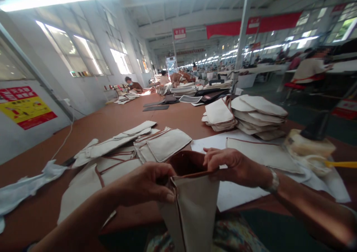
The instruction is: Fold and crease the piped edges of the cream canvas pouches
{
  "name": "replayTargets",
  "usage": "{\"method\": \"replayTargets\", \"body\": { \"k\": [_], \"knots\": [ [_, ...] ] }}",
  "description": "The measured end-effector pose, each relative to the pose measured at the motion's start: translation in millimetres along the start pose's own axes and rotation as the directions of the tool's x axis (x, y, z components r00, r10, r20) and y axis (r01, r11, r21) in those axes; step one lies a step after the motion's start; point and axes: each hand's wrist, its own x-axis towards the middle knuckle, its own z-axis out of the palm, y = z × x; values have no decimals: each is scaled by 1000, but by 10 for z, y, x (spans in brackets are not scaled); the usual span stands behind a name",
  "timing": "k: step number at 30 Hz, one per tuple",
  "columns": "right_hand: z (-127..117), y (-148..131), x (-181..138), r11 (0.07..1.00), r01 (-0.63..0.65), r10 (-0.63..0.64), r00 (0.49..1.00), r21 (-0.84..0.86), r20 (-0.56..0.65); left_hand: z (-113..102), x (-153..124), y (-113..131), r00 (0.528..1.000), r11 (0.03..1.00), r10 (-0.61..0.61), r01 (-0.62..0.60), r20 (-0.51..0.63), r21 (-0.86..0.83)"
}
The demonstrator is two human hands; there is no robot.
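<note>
I hold a cream canvas bag with brown trim upright over my lap, its brown-lined mouth open toward me. My left hand pinches the left rim of the opening, thumb along the seam. My right hand grips the right rim, fingers curled over the brown edge; a watch sits on that wrist. Both hands are closed on the bag's rim.
The long brown table carries flat cream fabric pieces just beyond the bag, stacks of cut pieces at right, white paper sheets, and a cloth-wrapped object far right. Other people sit working farther down the hall.
</note>
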Motion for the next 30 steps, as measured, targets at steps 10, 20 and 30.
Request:
{"method": "replayTargets", "body": {
  "k": [10,20,30],
  "knots": [
    [181,-249,-154,991,-116,108,989,73,100,447,227,-28,999,992,39,-41,-19,-121],
    [340,-309,-155,960,-98,72,992,263,104,552,248,82,998,1000,-10,10,-59,-7],
    [412,-376,-233,946,-284,288,957,155,-8,653,258,86,991,944,79,-38,-112,329]
  ]
}}
